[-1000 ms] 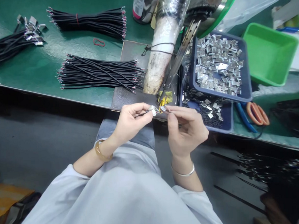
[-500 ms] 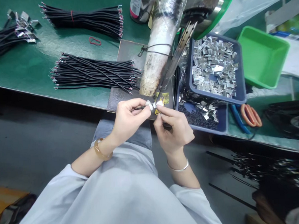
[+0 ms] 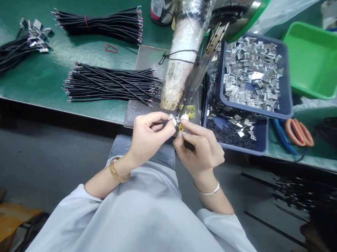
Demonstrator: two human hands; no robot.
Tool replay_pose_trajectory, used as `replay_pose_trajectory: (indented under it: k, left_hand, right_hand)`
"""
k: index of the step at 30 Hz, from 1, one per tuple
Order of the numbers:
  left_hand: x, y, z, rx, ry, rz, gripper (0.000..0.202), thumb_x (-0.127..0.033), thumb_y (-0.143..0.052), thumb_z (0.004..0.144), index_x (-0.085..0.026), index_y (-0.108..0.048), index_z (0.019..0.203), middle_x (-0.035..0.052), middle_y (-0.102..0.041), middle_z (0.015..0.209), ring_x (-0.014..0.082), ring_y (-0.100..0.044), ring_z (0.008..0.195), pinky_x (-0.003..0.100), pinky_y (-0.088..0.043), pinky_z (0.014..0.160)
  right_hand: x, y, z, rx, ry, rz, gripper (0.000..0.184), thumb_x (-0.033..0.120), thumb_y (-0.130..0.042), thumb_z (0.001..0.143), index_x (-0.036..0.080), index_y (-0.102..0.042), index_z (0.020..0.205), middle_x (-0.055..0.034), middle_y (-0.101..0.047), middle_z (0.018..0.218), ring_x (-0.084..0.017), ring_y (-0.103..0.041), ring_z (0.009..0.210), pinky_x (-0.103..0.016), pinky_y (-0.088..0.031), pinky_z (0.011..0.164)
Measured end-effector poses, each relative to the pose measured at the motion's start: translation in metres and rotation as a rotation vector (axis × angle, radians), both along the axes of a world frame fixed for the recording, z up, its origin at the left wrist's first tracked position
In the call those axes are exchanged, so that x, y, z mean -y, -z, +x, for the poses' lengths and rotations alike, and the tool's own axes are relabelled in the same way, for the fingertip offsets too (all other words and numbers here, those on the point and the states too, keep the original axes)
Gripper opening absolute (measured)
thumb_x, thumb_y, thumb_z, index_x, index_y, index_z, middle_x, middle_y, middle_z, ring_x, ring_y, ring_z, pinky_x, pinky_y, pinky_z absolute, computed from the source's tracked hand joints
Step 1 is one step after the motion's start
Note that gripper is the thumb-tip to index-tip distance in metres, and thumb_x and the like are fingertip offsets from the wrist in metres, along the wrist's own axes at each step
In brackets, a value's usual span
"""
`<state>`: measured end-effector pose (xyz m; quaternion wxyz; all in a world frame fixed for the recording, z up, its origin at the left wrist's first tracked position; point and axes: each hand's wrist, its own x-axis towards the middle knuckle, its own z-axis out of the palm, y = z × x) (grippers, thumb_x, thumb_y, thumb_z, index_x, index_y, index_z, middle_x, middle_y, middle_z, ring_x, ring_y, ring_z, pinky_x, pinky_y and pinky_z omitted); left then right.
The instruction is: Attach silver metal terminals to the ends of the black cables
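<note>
My left hand [image 3: 149,136] pinches a thin black wire [image 3: 160,123] with a small metal piece at its tip, just off the bench's front edge. My right hand [image 3: 200,147] is closed in a pinch on a small metal clip [image 3: 184,117], held against the wire's end. Both fingertips meet right below the wrapped machine column [image 3: 182,64] and the yellow-marked spot [image 3: 189,111] on its dark base plate [image 3: 147,59].
A loose bundle of black wires [image 3: 111,84] lies left of the machine; tied bundles [image 3: 102,23] and finished wires with clips [image 3: 10,52] lie further back. Blue trays of metal clips [image 3: 251,75] stand at right, with a green tub [image 3: 315,60] and orange-handled scissors [image 3: 297,131].
My right hand has moved left and up to meet my left hand, bringing the clip against the wire's end. The hands have stayed close under the machine since.
</note>
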<state>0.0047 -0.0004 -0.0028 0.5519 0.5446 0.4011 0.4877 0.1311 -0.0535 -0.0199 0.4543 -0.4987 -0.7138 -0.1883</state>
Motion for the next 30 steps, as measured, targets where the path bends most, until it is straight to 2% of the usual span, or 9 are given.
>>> replay_pose_trajectory:
  k: [7,14,23,27,30]
  left_hand:
    - [0.003,0.003,-0.002,-0.031,-0.002,0.026,0.012,-0.016,-0.065,0.075,-0.012,-0.072,0.066,-0.0020,-0.062,0.060,0.0044,-0.047,0.051,0.014,-0.037,0.047]
    - [0.003,0.004,-0.003,-0.098,-0.031,0.209,0.014,-0.011,-0.064,0.076,-0.012,-0.072,0.065,-0.0026,-0.059,0.058,0.0027,-0.042,0.048,0.014,-0.031,0.043]
    - [-0.003,0.005,-0.002,-0.109,-0.048,0.250,0.012,-0.010,-0.065,0.077,-0.013,-0.074,0.070,0.0001,-0.068,0.065,0.0057,-0.056,0.056,0.014,-0.038,0.046]
    - [-0.006,0.000,-0.003,-0.124,-0.044,0.288,0.013,-0.009,-0.064,0.077,-0.013,-0.073,0.068,-0.0004,-0.066,0.063,0.0055,-0.053,0.054,0.015,-0.036,0.045]
    - [-0.007,-0.003,-0.006,-0.157,-0.013,0.270,0.014,-0.010,-0.064,0.076,-0.013,-0.073,0.066,-0.0020,-0.061,0.060,0.0046,-0.048,0.050,0.016,-0.034,0.044]
  right_hand:
    - [0.002,-0.001,0.003,-0.048,-0.008,-0.029,0.019,0.005,-0.072,0.084,0.020,-0.060,0.088,-0.0079,-0.080,0.098,-0.016,-0.079,0.084,-0.021,-0.063,0.075]
    - [0.003,-0.010,0.002,-0.168,0.043,-0.166,0.017,0.006,-0.072,0.086,0.020,-0.064,0.090,-0.0042,-0.081,0.099,-0.016,-0.079,0.086,-0.020,-0.062,0.071]
    - [-0.003,-0.008,0.001,-0.259,-0.001,-0.176,0.015,0.007,-0.071,0.085,0.019,-0.064,0.089,-0.0064,-0.080,0.106,-0.019,-0.078,0.096,-0.026,-0.064,0.077]
    - [-0.002,-0.010,0.001,-0.266,-0.011,-0.167,0.016,0.006,-0.072,0.084,0.020,-0.066,0.090,-0.0061,-0.080,0.107,-0.019,-0.078,0.096,-0.027,-0.065,0.080]
    - [0.000,-0.008,0.000,-0.308,-0.009,-0.180,0.015,0.008,-0.071,0.086,0.021,-0.064,0.088,-0.0050,-0.080,0.107,-0.018,-0.079,0.090,-0.026,-0.065,0.075]
